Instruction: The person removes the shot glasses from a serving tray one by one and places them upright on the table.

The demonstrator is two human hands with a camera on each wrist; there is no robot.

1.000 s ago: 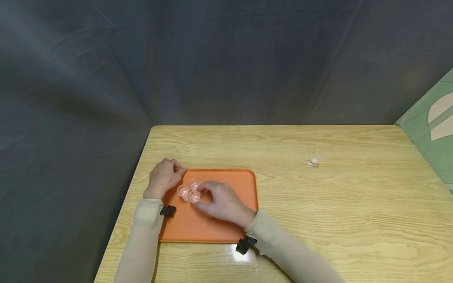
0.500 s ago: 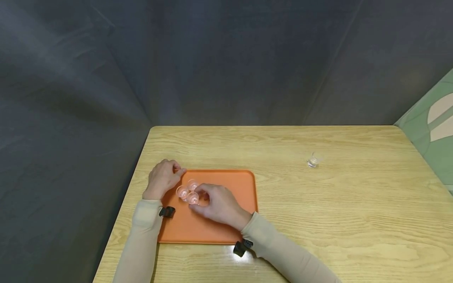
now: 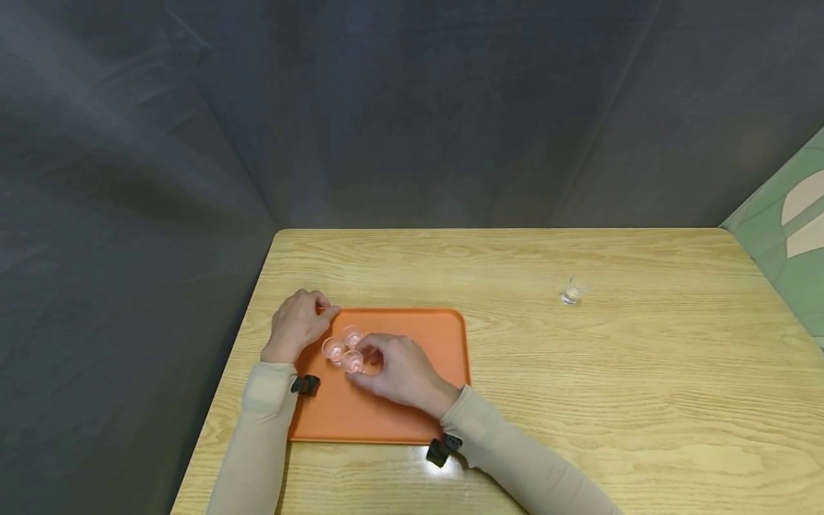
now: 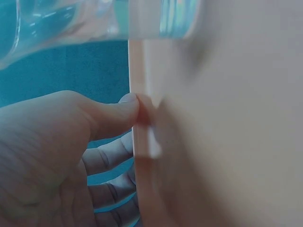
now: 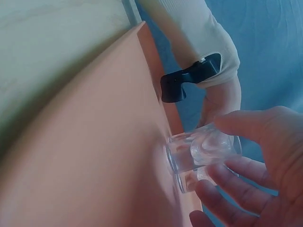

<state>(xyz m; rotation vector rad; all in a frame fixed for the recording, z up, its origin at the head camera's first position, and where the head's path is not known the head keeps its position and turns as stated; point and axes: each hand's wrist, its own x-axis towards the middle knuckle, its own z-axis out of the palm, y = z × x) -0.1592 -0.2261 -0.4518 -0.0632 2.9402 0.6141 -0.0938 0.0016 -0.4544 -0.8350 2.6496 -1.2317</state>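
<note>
Three small clear shot glasses stand close together on the orange tray (image 3: 367, 418), in its left half. My right hand (image 3: 407, 373) holds the nearest shot glass (image 3: 352, 362) between thumb and fingers, its base at the tray in the right wrist view. Beside it are the left shot glass (image 3: 332, 349) and the rear shot glass (image 3: 352, 336). At the tray's far left corner, my left hand (image 3: 296, 327) grips the rim; in the left wrist view the thumb (image 4: 116, 113) lies on the rim with the other fingers behind it.
Another clear glass (image 3: 571, 292) stands alone on the wooden table (image 3: 611, 386), toward the back right. Dark cloth (image 3: 418, 114) hangs behind and at the left. A green patterned cloth (image 3: 772, 236) is at the far right.
My right hand has shifted slightly toward the front and left, and the nearest glass has moved a little nearer me. The left hand stays at the tray corner.
</note>
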